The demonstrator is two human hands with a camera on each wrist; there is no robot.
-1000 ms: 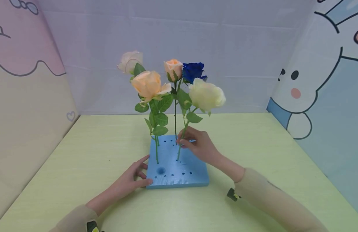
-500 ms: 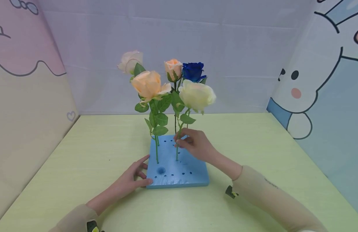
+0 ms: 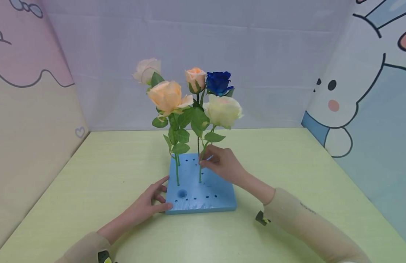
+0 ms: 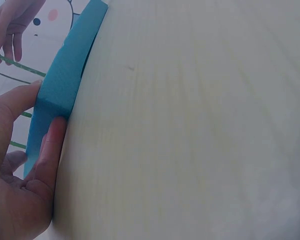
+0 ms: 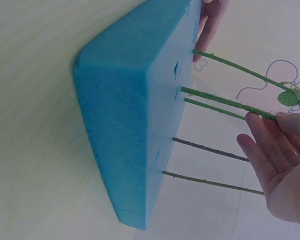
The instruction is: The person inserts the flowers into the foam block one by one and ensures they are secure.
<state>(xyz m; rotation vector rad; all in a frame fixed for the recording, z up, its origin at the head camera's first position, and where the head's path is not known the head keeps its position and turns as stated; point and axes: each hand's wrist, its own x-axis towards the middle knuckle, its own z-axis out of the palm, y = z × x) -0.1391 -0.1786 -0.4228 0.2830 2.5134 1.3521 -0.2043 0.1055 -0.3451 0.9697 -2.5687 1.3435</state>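
My right hand (image 3: 222, 164) pinches the green stem of a pale cream-white rose (image 3: 223, 111) between thumb and fingers. The stem's lower end meets the top of a blue foam board (image 3: 219, 190); in the right wrist view this stem (image 5: 215, 97) stands in the board. My left hand (image 3: 150, 204) rests against the board's left side, its thumb at the front left corner. In the left wrist view, its fingers (image 4: 51, 145) touch the board's edge (image 4: 65, 80). A large peach rose (image 3: 169, 96), a pale pink rose (image 3: 147, 71), a small peach rose (image 3: 195, 78) and a blue rose (image 3: 219, 82) also stand upright.
Small holes run along the board's front and back, with one wider hole (image 3: 182, 194) near the front left. The pale yellow-green table (image 3: 91, 175) surrounds the board. A plain cloth (image 3: 275, 65) hangs behind, with printed cartoon panels (image 3: 370, 146) at both sides.
My right hand has shifted slightly left with the cream-white rose, whose bloom has moved left and ended a little lower. My left hand has stayed at the board's side.
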